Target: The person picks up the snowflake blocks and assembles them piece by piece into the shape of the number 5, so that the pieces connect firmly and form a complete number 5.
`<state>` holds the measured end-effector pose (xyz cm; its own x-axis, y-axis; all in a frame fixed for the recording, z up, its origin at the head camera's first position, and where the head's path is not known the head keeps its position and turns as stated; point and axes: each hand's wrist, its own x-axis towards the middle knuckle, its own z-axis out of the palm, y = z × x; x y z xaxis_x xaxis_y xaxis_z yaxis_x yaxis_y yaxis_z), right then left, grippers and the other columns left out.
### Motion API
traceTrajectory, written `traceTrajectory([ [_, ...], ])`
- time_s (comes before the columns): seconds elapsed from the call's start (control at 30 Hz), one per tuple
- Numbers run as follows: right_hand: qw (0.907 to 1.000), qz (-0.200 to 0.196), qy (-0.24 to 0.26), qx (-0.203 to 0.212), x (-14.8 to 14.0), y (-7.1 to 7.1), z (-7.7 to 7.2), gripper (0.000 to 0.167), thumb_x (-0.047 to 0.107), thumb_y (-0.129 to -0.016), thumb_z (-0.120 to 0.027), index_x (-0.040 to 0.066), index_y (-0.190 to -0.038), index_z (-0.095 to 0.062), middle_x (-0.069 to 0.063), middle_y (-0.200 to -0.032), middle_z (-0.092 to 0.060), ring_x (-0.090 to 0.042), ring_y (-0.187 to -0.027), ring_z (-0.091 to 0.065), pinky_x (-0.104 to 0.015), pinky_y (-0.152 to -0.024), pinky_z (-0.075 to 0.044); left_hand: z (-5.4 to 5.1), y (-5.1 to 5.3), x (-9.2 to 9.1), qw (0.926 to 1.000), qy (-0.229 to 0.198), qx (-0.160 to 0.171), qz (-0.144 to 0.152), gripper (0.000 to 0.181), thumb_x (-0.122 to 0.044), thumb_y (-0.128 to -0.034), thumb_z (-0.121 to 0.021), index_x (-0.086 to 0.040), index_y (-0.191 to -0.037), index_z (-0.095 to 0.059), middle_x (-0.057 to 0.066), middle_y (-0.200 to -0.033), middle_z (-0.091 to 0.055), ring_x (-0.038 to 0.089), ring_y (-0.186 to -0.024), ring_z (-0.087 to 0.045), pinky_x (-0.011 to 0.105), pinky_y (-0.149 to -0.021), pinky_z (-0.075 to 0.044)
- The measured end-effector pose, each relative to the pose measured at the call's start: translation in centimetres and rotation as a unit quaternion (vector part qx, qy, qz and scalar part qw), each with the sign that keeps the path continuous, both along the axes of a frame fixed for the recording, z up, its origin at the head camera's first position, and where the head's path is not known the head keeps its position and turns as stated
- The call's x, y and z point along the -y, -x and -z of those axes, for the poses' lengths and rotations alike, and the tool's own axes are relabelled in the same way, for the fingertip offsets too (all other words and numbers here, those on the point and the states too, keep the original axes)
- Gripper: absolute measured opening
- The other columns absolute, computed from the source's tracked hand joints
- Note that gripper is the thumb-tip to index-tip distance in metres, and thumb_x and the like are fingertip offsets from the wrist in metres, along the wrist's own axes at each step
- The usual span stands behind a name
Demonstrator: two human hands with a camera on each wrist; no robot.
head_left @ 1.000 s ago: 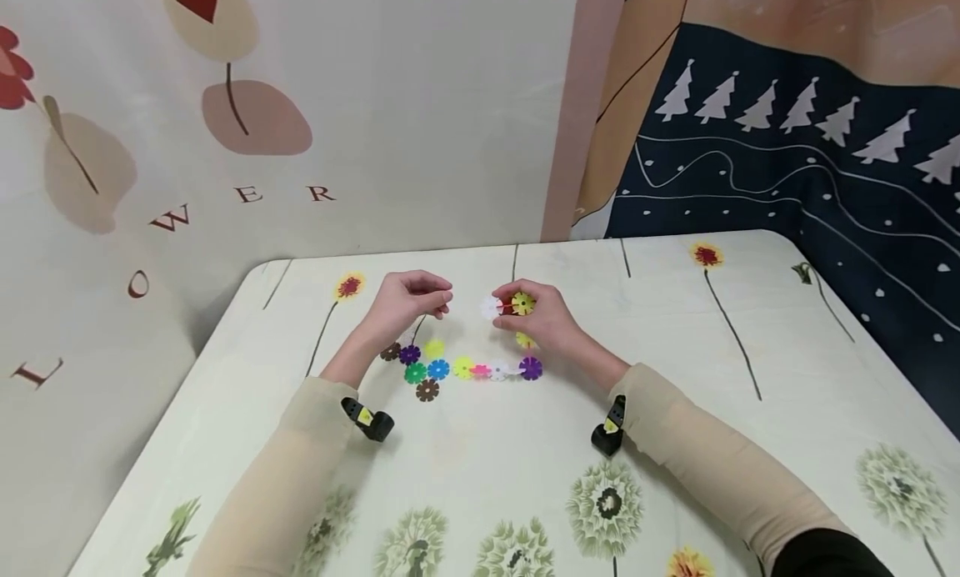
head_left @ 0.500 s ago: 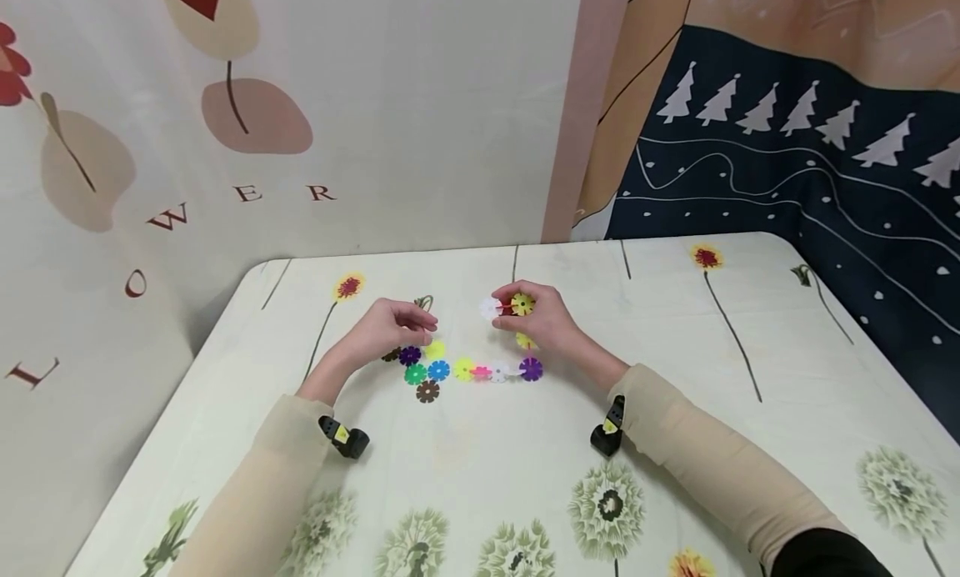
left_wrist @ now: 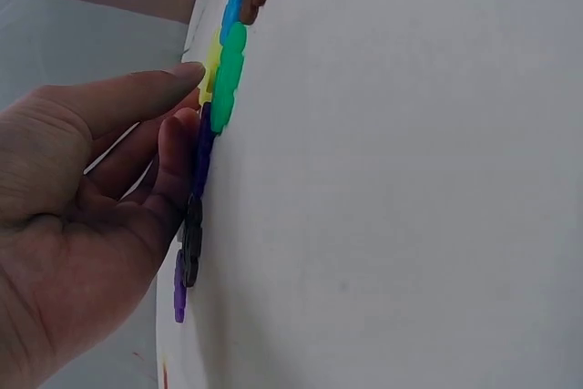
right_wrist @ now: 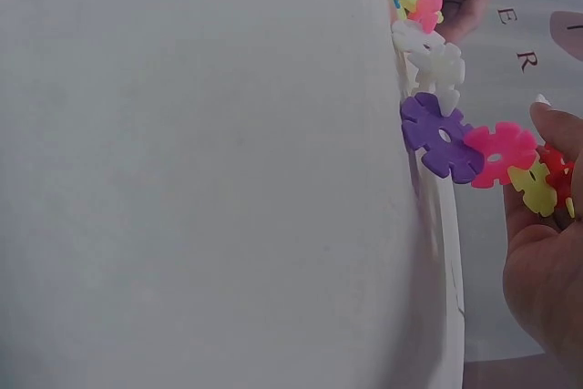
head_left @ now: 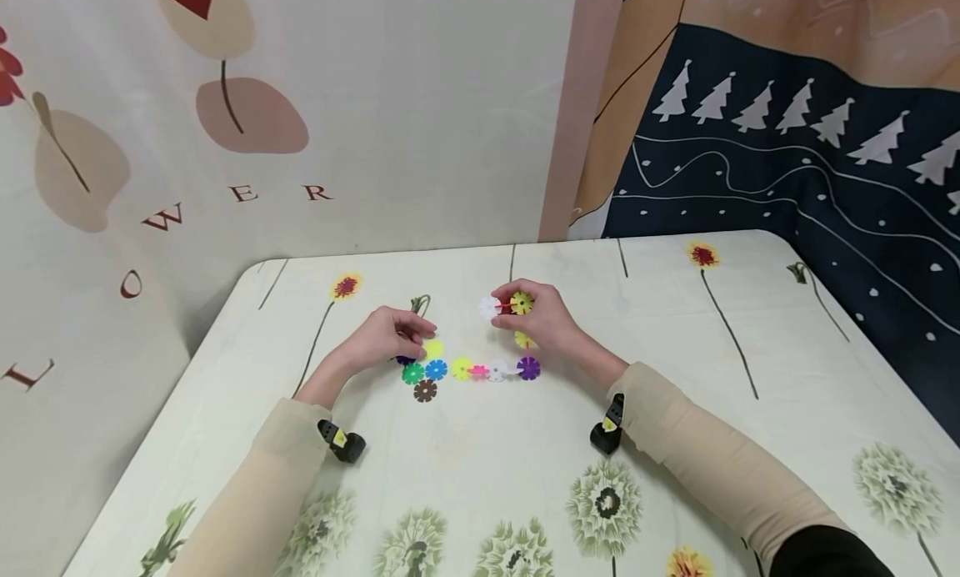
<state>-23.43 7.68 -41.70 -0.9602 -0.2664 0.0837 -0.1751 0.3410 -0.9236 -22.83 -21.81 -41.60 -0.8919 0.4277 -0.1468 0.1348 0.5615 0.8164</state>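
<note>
Right hand [head_left: 547, 317], one: forearm slanting in from the lower right, thumb and fingers pinching the far end of a chain of linked flower-shaped discs [head_left: 528, 368], which bends toward the person, then runs leftward. Left hand [head_left: 382, 338], one: forearm slanting in from the lower left, fingers bent, fingertips at a yellow disc [head_left: 434, 348], grip on it impossible to tell; green disc [head_left: 413, 373], blue disc [head_left: 436, 369] and brown disc [head_left: 425, 391] lie near those fingers on the tablecloth [head_left: 480, 452].

Smooth plastic discs [right_wrist: 437, 149], matt cloth sleeves [head_left: 701, 435], smooth matt tabletop [head_left: 487, 452]
</note>
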Motion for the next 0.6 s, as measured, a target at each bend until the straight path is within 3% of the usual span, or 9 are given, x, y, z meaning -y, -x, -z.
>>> traceTrajectory([
  [0.33, 0.9999, -0.002, 0.010, -0.003, -0.06, -0.14, -0.17, 0.035, 0.006, -0.086, -0.083, 0.007, -0.119, -0.071, -0.007, -0.120, -0.069, -0.025, -0.117, -0.058, -0.041, -0.109, -0.045, -0.04, -0.20, -0.25, 0.9999, 0.011, 0.002, -0.006, 0.033, 0.004, -0.0840, -0.080, 0.001, -0.116, -0.075, 0.008, -0.100, -0.073, 0.022, -0.087, -0.060, 0.026, -0.073, -0.053],
  [0.6, 0.9999, -0.002, 0.011, -0.003, -0.14, -0.20, -0.19, 0.035, 0.006, -0.086, -0.084, 0.007, -0.119, -0.071, -0.007, -0.117, -0.069, -0.025, -0.113, -0.059, -0.041, -0.107, -0.046, 0.10, -0.20, -0.42, 0.9997, 0.019, -0.008, 0.011, 0.033, 0.006, -0.0858, -0.078, 0.003, -0.118, -0.073, 0.010, -0.097, -0.068, 0.023, -0.086, -0.057, 0.026, -0.072, -0.051],
])
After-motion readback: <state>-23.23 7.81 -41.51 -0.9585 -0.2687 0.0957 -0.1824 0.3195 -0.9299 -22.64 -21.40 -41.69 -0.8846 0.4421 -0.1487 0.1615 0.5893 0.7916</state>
